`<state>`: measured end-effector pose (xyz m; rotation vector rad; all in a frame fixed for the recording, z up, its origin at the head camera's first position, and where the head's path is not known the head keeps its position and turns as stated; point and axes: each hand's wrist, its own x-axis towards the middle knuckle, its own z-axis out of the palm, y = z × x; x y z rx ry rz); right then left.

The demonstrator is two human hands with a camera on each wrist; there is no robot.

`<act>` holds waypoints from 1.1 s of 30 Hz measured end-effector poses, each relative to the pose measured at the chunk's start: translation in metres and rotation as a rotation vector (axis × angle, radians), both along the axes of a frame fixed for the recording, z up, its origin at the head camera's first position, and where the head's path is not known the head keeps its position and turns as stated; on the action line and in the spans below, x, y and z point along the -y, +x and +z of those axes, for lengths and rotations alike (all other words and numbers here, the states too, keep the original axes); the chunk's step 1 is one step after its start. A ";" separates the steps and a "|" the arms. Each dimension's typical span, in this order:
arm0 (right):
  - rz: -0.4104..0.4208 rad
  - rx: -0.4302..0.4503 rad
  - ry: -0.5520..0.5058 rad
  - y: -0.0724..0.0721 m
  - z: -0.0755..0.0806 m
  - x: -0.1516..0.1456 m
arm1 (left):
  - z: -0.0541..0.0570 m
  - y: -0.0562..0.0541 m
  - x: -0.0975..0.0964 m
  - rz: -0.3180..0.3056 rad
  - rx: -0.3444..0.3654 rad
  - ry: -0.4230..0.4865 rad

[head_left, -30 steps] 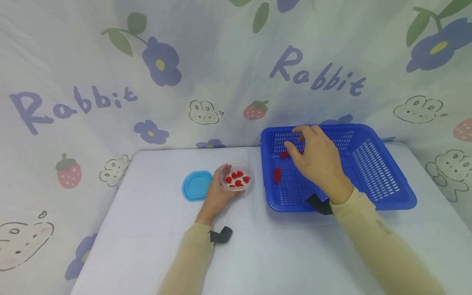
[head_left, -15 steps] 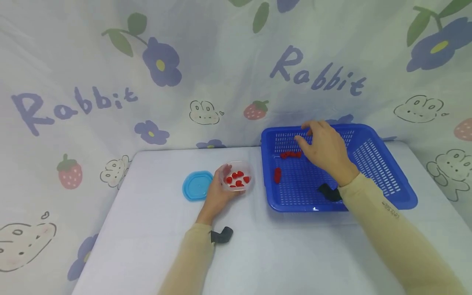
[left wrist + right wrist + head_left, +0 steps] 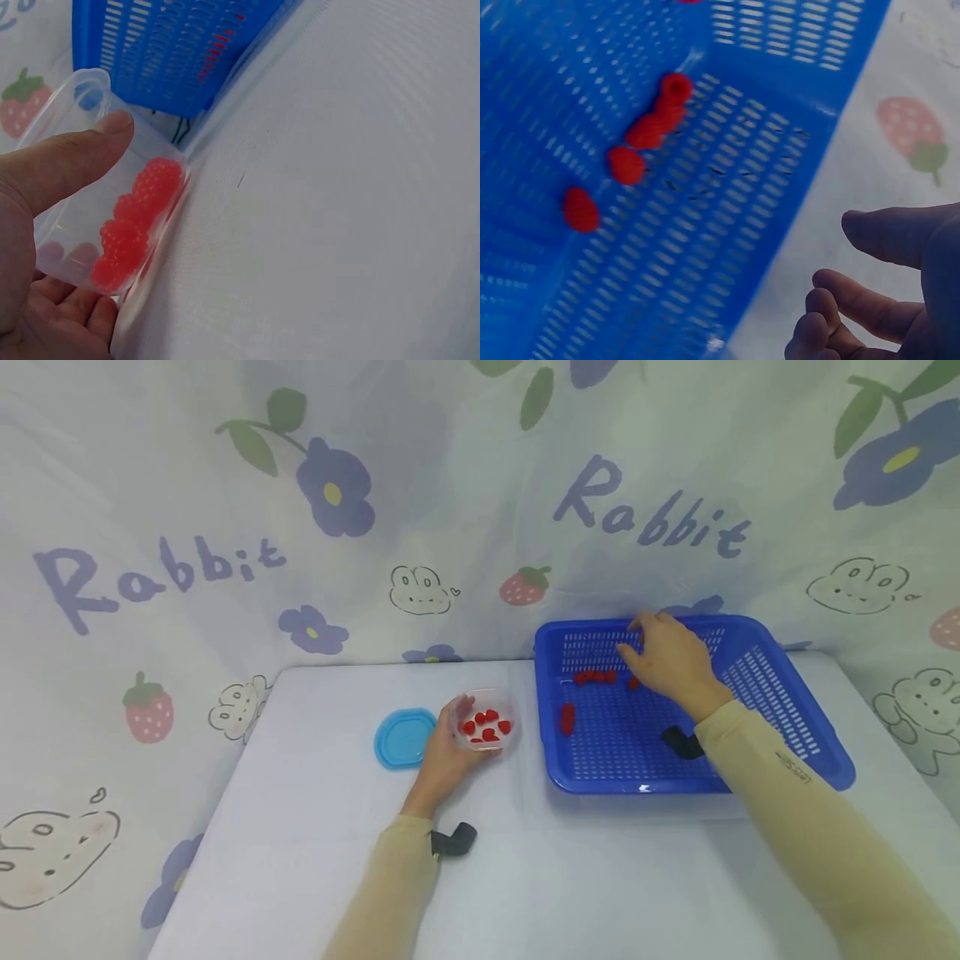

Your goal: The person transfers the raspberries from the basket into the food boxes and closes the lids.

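Left hand [image 3: 448, 760]: thumb and fingers clamped round clear cup [image 3: 84, 214], which stands on the desk [image 3: 300, 835], open end up. Red berries [image 3: 156, 187] lie in its bottom. Right hand [image 3: 670, 662] over back part of blue basket [image 3: 637, 788], thumb and fingers apart, loosely bent. Basket just right of cup; more berries [image 3: 595, 677] in a row along its back wall, others at its left wall. Blue lid [image 3: 403, 740] flat on desk, just left of left hand. Printed cloth [image 3: 450, 460] hangs behind desk.
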<state>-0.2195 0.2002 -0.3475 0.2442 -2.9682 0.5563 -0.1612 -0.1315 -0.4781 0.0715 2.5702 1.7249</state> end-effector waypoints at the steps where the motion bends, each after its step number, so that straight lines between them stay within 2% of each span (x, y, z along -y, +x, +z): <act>1: 0.002 0.025 0.000 -0.002 -0.002 -0.002 | 0.000 0.000 0.000 0.000 0.000 -0.002; 7: 0.027 0.174 0.006 -0.013 -0.012 -0.010 | 0.000 0.001 -0.001 -0.001 0.004 -0.010; 13: 0.046 0.266 0.026 -0.023 -0.023 -0.019 | 0.000 0.001 -0.002 -0.001 0.012 -0.009; 26: 0.157 0.368 0.063 -0.036 -0.039 -0.032 | 0.000 0.000 -0.001 -0.004 0.014 -0.004; 33: 0.211 0.355 0.116 -0.042 -0.044 -0.034 | 0.000 0.000 0.000 0.004 0.014 -0.008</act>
